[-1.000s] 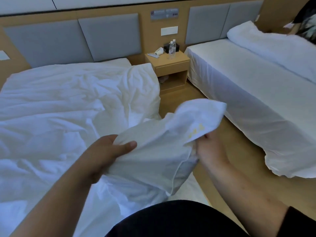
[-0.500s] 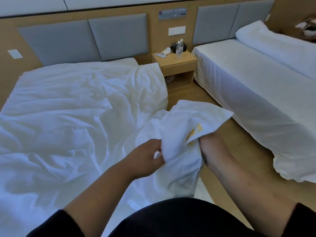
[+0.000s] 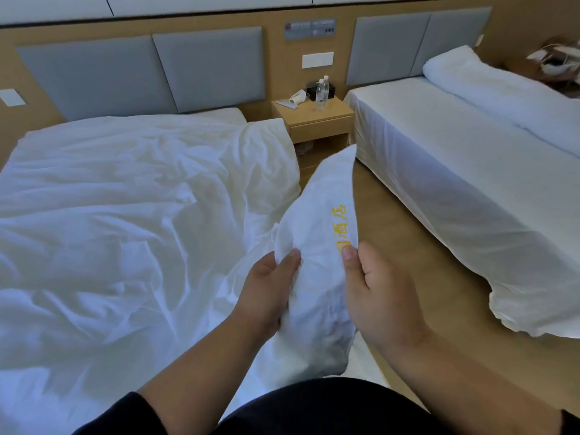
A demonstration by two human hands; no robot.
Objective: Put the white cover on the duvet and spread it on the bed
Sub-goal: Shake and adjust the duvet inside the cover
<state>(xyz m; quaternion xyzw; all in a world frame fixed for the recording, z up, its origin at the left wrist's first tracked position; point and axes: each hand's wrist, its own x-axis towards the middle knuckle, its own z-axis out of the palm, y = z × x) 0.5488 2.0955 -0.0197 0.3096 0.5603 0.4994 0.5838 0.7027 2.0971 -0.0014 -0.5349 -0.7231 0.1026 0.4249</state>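
Observation:
A crumpled white duvet in its cover (image 3: pixel 125 215) lies spread over the left bed (image 3: pixel 229 113). One corner of the white cover (image 3: pixel 323 221), with yellow embroidered characters, stands up off the bed's right edge between my hands. My left hand (image 3: pixel 266 290) grips the corner's left side, thumb on top. My right hand (image 3: pixel 376 287) holds its right side, the thumb pressing on the yellow lettering. The fingers of both hands are hidden behind the fabric.
A wooden nightstand (image 3: pixel 314 120) with two water bottles (image 3: pixel 321 92) stands between the beds. A second bed (image 3: pixel 470 183) with a rolled white duvet (image 3: pixel 502 92) is on the right. A strip of wooden floor (image 3: pixel 408 246) runs between the beds. Grey headboard panels (image 3: pixel 141 70) line the wall.
The corner has turned from lying sideways to standing upright, lettering facing me. My left hand has slid right, close to my right hand. My right hand has regripped with the thumb on the front.

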